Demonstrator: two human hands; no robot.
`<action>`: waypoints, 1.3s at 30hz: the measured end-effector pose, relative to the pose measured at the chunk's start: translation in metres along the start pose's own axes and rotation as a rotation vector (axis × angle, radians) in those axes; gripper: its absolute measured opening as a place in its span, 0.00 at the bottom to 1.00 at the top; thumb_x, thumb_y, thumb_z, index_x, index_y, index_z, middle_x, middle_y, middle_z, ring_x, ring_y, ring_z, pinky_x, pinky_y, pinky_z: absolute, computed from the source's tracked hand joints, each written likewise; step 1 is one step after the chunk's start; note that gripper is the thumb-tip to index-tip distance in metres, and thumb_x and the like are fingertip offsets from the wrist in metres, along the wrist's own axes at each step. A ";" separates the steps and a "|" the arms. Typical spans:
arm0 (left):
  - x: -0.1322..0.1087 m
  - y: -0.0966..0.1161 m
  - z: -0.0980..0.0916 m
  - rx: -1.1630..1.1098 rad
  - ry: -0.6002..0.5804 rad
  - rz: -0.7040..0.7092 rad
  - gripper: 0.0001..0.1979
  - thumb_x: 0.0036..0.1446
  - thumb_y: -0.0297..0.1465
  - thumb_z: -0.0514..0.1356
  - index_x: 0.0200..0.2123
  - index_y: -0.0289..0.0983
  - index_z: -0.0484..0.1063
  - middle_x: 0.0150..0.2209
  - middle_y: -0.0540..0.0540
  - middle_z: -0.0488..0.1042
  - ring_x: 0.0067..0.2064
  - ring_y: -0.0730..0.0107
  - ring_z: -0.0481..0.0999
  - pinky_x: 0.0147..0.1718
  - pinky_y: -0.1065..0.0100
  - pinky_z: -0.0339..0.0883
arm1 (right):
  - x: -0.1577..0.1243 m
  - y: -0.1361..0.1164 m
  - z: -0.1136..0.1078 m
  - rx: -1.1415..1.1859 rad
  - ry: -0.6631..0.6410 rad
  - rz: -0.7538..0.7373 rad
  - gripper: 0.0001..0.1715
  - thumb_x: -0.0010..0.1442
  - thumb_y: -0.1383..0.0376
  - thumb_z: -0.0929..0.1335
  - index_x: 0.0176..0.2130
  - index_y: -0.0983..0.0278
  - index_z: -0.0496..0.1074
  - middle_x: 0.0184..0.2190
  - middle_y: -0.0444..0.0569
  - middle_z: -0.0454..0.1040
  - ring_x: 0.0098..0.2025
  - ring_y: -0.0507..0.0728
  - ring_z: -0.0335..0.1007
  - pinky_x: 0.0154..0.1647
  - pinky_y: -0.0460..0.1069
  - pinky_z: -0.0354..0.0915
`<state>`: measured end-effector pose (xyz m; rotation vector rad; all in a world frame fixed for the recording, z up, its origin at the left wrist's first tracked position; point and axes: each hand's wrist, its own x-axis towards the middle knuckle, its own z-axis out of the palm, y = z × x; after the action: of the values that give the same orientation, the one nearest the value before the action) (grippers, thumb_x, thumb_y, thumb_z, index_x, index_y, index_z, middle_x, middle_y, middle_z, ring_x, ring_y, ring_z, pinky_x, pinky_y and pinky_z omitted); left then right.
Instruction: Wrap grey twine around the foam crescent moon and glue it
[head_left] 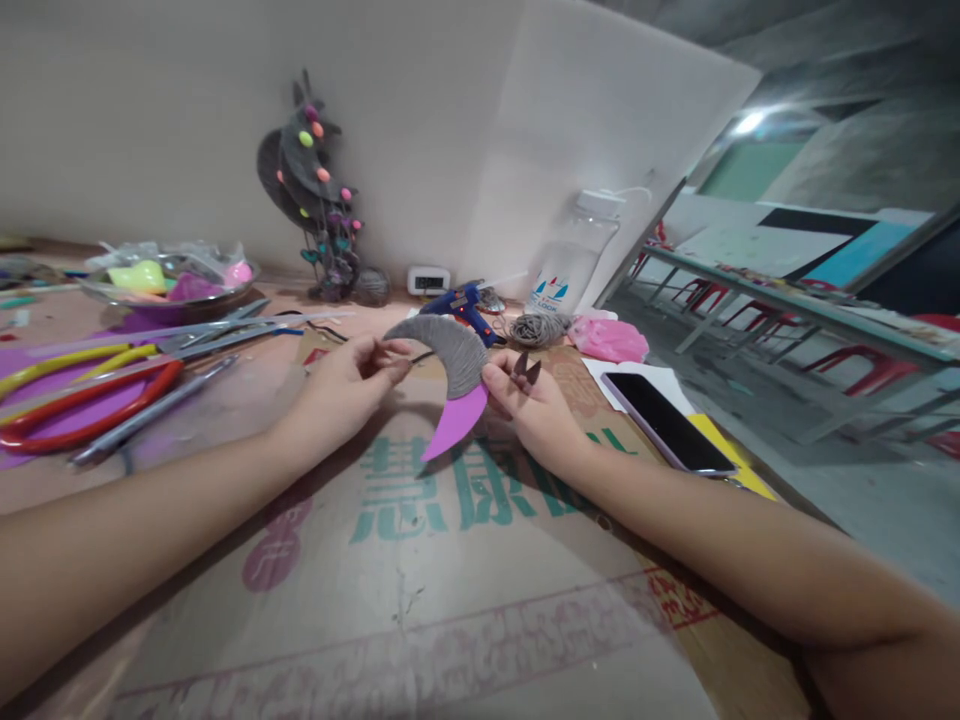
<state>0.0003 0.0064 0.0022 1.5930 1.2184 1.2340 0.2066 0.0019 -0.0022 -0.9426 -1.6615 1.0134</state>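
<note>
Between my hands is a purple crescent-moon cutout [455, 422], its upper part wrapped in grey yarn [448, 350]. The lower tip is bare purple and points down to the left. My left hand [361, 385] is closed at the crescent's upper left end, with a dark strand near its fingertips. My right hand [531, 402] pinches the crescent's right edge where the yarn meets the purple. Two small dark pointed shapes [527, 371] show at the right fingers; I cannot make out what they are. Both hands are above a printed cardboard sheet [420, 620].
Behind stand a blue glue gun [466, 308], a grey yarn bundle [538, 329], a water bottle [574, 255] and a decorated grey moon ornament [307, 170]. Red-handled scissors [97, 415] and a metal bowl [172, 295] are at left. A phone [667, 420] lies at right.
</note>
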 end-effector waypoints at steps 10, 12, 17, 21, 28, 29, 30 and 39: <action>-0.011 0.004 0.002 0.139 -0.276 0.064 0.10 0.54 0.34 0.54 0.27 0.37 0.71 0.27 0.50 0.74 0.31 0.69 0.72 0.30 0.72 0.65 | -0.004 -0.008 0.007 -0.111 -0.088 0.013 0.13 0.60 0.57 0.63 0.29 0.64 0.61 0.22 0.38 0.57 0.22 0.46 0.52 0.23 0.44 0.53; -0.013 0.005 0.002 0.196 -0.312 0.066 0.11 0.54 0.37 0.55 0.31 0.37 0.72 0.31 0.50 0.76 0.33 0.67 0.73 0.32 0.72 0.65 | -0.003 -0.008 0.008 -0.134 -0.102 0.018 0.12 0.60 0.58 0.62 0.29 0.64 0.61 0.23 0.39 0.58 0.23 0.47 0.54 0.24 0.44 0.54; -0.012 0.005 0.002 0.312 -0.330 0.049 0.20 0.56 0.45 0.52 0.24 0.36 0.71 0.24 0.50 0.73 0.27 0.70 0.70 0.25 0.73 0.61 | -0.003 -0.006 0.008 -0.188 -0.132 0.018 0.13 0.59 0.58 0.63 0.29 0.64 0.62 0.23 0.40 0.60 0.25 0.48 0.56 0.26 0.44 0.56; -0.008 0.003 0.000 0.302 -0.353 0.048 0.22 0.56 0.47 0.52 0.20 0.36 0.69 0.21 0.51 0.70 0.25 0.72 0.68 0.24 0.73 0.60 | -0.003 -0.007 0.008 -0.188 -0.135 0.024 0.13 0.59 0.59 0.63 0.27 0.64 0.61 0.22 0.40 0.60 0.24 0.47 0.56 0.25 0.44 0.55; -0.006 -0.002 -0.001 0.204 -0.464 -0.059 0.15 0.50 0.45 0.58 0.33 0.42 0.77 0.35 0.50 0.79 0.38 0.64 0.76 0.36 0.71 0.66 | -0.004 -0.009 0.008 -0.193 -0.141 0.018 0.13 0.59 0.59 0.63 0.27 0.64 0.60 0.22 0.39 0.58 0.23 0.47 0.54 0.23 0.43 0.54; -0.006 -0.002 -0.001 0.195 -0.476 -0.073 0.14 0.50 0.45 0.59 0.34 0.43 0.77 0.36 0.51 0.79 0.41 0.64 0.76 0.38 0.71 0.66 | -0.004 -0.008 0.008 -0.199 -0.143 0.015 0.13 0.59 0.59 0.63 0.27 0.64 0.60 0.22 0.39 0.58 0.23 0.47 0.54 0.23 0.43 0.54; -0.006 -0.003 -0.001 0.189 -0.478 -0.083 0.14 0.49 0.45 0.59 0.35 0.44 0.77 0.37 0.51 0.79 0.42 0.63 0.76 0.38 0.70 0.66 | -0.004 -0.008 0.008 -0.204 -0.146 0.012 0.13 0.59 0.59 0.63 0.27 0.64 0.61 0.22 0.39 0.58 0.23 0.46 0.54 0.23 0.43 0.54; -0.003 -0.002 -0.002 0.203 -0.428 -0.044 0.18 0.51 0.45 0.56 0.23 0.39 0.75 0.25 0.49 0.75 0.29 0.68 0.73 0.29 0.71 0.64 | -0.004 -0.008 0.007 -0.195 -0.140 0.019 0.14 0.60 0.57 0.63 0.27 0.64 0.60 0.22 0.40 0.58 0.24 0.47 0.55 0.24 0.44 0.54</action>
<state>-0.0026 0.0042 -0.0003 1.8488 1.1154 0.7052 0.2004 -0.0061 0.0024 -1.0351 -1.8983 0.9611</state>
